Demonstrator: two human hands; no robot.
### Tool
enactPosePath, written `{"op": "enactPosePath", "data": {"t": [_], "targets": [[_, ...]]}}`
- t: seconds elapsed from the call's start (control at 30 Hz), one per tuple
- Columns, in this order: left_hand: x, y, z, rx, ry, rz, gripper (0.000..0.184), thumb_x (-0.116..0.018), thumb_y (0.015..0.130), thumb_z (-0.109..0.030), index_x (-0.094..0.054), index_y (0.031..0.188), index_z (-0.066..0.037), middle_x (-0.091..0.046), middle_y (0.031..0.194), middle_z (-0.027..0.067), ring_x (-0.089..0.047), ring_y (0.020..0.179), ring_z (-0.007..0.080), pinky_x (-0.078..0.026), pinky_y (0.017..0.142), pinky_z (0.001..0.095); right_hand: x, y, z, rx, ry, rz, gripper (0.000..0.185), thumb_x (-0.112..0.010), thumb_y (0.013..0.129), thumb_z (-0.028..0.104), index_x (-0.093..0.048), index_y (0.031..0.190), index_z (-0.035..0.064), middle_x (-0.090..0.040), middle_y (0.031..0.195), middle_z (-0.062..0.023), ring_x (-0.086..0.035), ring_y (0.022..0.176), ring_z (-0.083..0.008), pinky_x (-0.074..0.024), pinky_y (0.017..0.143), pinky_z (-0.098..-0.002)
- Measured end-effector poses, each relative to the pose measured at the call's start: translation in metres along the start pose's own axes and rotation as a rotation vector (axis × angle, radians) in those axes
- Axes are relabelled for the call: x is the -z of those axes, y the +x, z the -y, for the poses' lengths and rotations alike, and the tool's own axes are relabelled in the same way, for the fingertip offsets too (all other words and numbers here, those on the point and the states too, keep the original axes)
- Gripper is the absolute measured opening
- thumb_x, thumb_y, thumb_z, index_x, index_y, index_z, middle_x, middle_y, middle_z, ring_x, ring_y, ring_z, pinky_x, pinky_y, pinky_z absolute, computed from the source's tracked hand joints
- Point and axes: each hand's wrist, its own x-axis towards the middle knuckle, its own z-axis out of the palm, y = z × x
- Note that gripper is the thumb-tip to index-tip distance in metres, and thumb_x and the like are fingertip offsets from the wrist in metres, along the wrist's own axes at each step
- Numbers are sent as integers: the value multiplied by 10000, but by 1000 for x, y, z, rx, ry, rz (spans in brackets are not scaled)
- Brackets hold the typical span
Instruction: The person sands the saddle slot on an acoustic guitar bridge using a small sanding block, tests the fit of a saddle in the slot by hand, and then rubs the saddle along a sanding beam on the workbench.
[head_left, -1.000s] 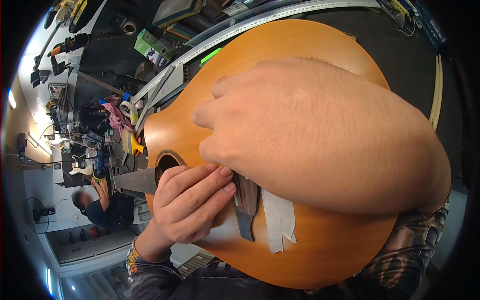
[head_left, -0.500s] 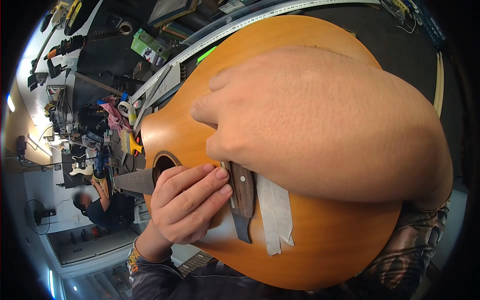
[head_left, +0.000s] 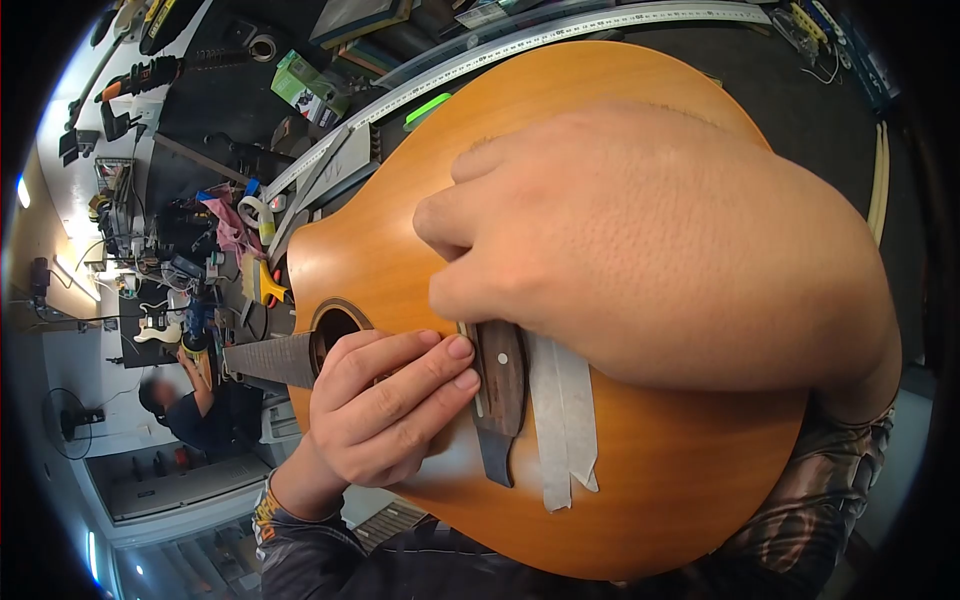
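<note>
The left hand [head_left: 390, 405] lies on the near left side, its fingers close together and their tips at the left edge of the dark wooden bridge [head_left: 502, 385]. The right hand [head_left: 535, 215] reaches in from the right, above the bridge's far end, fingers bent down and their tips hidden. Whether either hand clamps anything cannot be told. The hands meet or nearly meet at the bridge, which shows between and just right of them, with a pale dot [head_left: 503, 358] on it.

A dark strip [head_left: 495, 458] juts from the bridge's near end, and strips of whitish tape [head_left: 565, 430] lie just to its right. All this is on the top of the acoustic guitar [head_left: 670, 480], under both hands. Left of the bridge come the soundhole [head_left: 336, 322], partly behind the left hand, and the fretboard [head_left: 270, 360].

Beyond the guitar's far side runs a long ruler [head_left: 500, 57]; a yellow-handled brush [head_left: 268, 285] lies left. Farther left is another person [head_left: 190, 412].
</note>
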Motion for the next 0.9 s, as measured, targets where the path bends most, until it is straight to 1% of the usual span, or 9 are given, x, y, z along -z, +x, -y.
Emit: {"op": "enactPosePath", "data": {"t": [0.13,0.23,0.33,0.5,0.63,0.7,0.77,0.83,0.9], "targets": [[-1,0,-1,1,2,-4,330,-818,845,-55,-872,1168,-17,-836,1300,149,-775,1115,317,-606,841,396,-22,1,-6,23,72,-13,121,-784,843,71,-844,947,52,-728,1054,-70,-755,1086,-257,-643,889,-409],[-1,0,0,1,-9,-8,332,-821,839,-54,-874,1164,-16,-836,1298,149,-773,1113,318,-607,834,398,-19,3,-9,51,17,7,127,-780,849,70,-849,953,49,-730,1059,-73,-751,1094,-260,-642,893,-400],[-2,-1,0,6,-19,-17,318,-824,838,-53,-873,1150,-13,-838,1290,149,-774,1103,319,-608,828,399,-21,2,-9,10,-17,1,144,-777,853,65,-857,972,49,-735,1071,-75,-748,1104,-261,-641,902,-394],[-4,0,3,-20,-22,-37,301,-824,844,-58,-865,1137,-3,-841,1280,161,-778,1082,319,-607,804,391,-22,-2,-10,50,28,-115,171,-763,852,36,-857,995,48,-748,1100,-77,-743,1126,-256,-638,924,-398],[-4,-3,3,-35,-25,-38,333,-854,828,-55,-866,1160,-47,-832,1309,163,-778,1072,315,-600,797,383,-29,-1,-2,14,-227,-70,182,-751,852,21,-854,1000,47,-754,1115,-79,-740,1134,-262,-634,934,-405],[-8,-5,2,-61,-36,-63,359,-871,819,-52,-870,1176,-82,-821,1351,168,-781,1072,312,-596,797,382,-29,-2,-4,23,-163,-92,184,-748,848,17,-852,997,47,-755,1115,-79,-739,1133,-269,-633,934,-409],[-5,-5,1,-52,-15,-32,280,-877,857,-89,-868,1131,-148,-795,1311,138,-751,1048,307,-593,829,423,-26,-4,-11,61,20,-144,183,-748,842,16,-851,991,48,-756,1113,-78,-738,1131,-276,-630,932,-414],[-6,-8,0,-67,-20,-63,246,-886,879,-111,-873,1110,-196,-758,1227,87,-711,1025,285,-574,848,435,-24,-3,-10,54,34,-129,176,-747,835,15,-840,982,47,-756,1110,-80,-737,1130,-284,-626,928,-420],[-13,-16,0,-104,-49,-156,253,-898,886,-116,-884,1113,-226,-709,1099,16,-661,1005,248,-540,854,418,-24,0,-4,6,-126,-59,168,-746,828,12,-821,975,43,-754,1104,-85,-735,1127,-295,-621,924,-427]]}}
